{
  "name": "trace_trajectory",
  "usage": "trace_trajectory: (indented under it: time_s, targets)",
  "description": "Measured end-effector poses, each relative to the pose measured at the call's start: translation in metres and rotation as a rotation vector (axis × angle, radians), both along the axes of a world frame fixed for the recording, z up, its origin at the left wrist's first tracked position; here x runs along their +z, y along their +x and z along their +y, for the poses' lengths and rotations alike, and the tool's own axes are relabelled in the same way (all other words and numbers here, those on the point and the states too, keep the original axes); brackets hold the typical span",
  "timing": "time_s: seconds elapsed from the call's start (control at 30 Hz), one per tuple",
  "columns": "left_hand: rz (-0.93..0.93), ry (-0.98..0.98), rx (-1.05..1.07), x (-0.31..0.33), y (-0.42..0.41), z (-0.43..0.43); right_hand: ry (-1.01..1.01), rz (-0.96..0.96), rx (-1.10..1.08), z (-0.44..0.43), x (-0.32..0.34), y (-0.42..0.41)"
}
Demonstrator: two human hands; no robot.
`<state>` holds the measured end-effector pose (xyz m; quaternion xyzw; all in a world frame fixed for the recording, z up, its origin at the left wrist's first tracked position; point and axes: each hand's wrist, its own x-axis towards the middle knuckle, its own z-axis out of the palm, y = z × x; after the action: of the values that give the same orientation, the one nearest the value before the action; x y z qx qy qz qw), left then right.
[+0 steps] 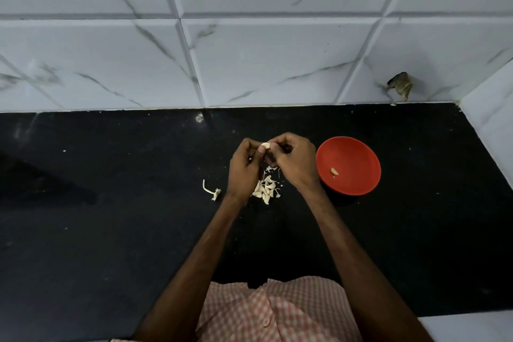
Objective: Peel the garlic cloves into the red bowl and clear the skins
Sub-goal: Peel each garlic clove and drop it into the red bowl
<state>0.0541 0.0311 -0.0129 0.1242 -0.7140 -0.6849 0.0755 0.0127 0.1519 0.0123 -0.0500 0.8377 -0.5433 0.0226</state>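
Red bowl (pixel 358 155): one peeled clove (pixel 334 171). Left hand (pixel 244 168), right hand (pixel 294 161): grips pinching second clove (pixel 265 145). Skin pile (pixel 265 189) uncleared on counter (pixel 111 203).

Glossy black stone counter (pixel 111 230), smooth red bowl (pixel 358 153) (plastic-looking), papery garlic skins (pixel 265 189)

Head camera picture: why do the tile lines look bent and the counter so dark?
In the head view, the wide-angle lens bows the lines between wall tiles; dim light leaves the black counter nearly featureless, a soft shadow at its left; left hand, right hand, garlic clove and red bowl look fairly sharp.
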Motion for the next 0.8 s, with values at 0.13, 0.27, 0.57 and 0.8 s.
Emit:
trace_trajectory:
  time_s: [0.13, 0.27, 0.57, 0.8]
  targets:
    - [-0.005, 0.038, -0.017, 0.0024, 0.0007, 0.0014, 0.069, 0.056, -0.011, -0.0004, 0.0031, 0.0036]
    - [0.000, 0.097, -0.029, 0.0078, 0.0005, 0.0020, -0.042, 0.021, -0.022, 0.0004, 0.0040, 0.0044]
    - [0.015, 0.171, -0.006, 0.0078, 0.0046, -0.0002, -0.137, -0.095, 0.039, 0.0003, 0.0049, 0.0019]
    - [0.032, 0.154, -0.007, 0.0072, 0.0014, 0.0014, -0.133, -0.129, 0.020, 0.0010, 0.0030, 0.0001]
